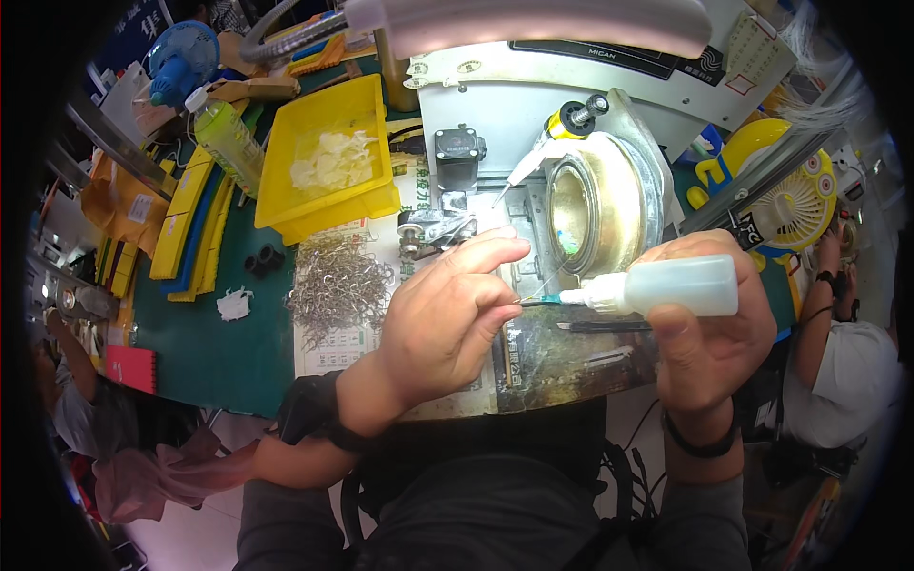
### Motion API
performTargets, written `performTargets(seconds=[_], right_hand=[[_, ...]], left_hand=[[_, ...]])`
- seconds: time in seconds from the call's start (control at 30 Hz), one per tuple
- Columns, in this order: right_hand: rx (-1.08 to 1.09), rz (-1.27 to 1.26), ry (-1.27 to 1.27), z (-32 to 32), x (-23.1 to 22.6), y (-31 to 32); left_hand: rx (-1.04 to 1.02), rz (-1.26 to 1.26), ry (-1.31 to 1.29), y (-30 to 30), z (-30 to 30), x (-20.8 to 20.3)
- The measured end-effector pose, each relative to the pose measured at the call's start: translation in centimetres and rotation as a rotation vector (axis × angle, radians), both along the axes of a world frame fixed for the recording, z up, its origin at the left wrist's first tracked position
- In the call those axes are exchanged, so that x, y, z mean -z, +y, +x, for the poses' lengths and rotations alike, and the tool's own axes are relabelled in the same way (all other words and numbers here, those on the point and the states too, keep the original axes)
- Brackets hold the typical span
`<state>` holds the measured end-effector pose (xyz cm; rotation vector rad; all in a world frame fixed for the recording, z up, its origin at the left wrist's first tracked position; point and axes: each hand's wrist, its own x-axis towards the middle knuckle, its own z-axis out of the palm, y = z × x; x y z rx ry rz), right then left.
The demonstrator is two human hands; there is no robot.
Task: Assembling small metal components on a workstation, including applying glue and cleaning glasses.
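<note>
My right hand (pixel 709 333) is wrapped round a translucent squeeze bottle (pixel 684 285), which lies nearly level with its nozzle pointing left. A green needle tip (pixel 550 299) on the nozzle reaches almost to the fingertips of my left hand (pixel 452 309). There the thumb and index finger are pinched together on something thin that I cannot make out. Left of that hand, a tangled heap of small metal hooks (pixel 341 281) lies on printed paper. Beyond my hands stands a bench machine with a round pale ring (pixel 600 205) and a yellow-and-white pen-like tool (pixel 552 143).
A yellow bin (pixel 276 176) holds pale scraps. Yellow and blue strips (pixel 186 228) and a bottle of green liquid (pixel 227 141) are at the left. Dark tweezers (pixel 605 326) lie under the squeeze bottle. A lamp (pixel 533 24) hangs overhead. At right are a yellow fan (pixel 785 181) and another person (pixel 843 381).
</note>
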<state>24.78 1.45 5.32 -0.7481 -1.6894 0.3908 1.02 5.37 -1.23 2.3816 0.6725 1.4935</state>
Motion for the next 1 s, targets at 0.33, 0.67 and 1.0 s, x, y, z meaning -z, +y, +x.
performTargets(seconds=[0.33,0.67,1.0], right_hand=[[-0.111,-0.165,0.393,5.7,1.1,-2.9],[-0.842,-1.026,1.016,-2.1,8.9,-3.7],[-0.634,-1.3,0.794,-8.1,10.4,-2.9]], left_hand=[[0.028,-0.062,-0.005,-0.3,0.1,-0.3],[0.035,-0.367,-0.058,-0.8,0.3,1.5],[0.437,-1.073,-0.557,-1.2,0.8,1.3]])
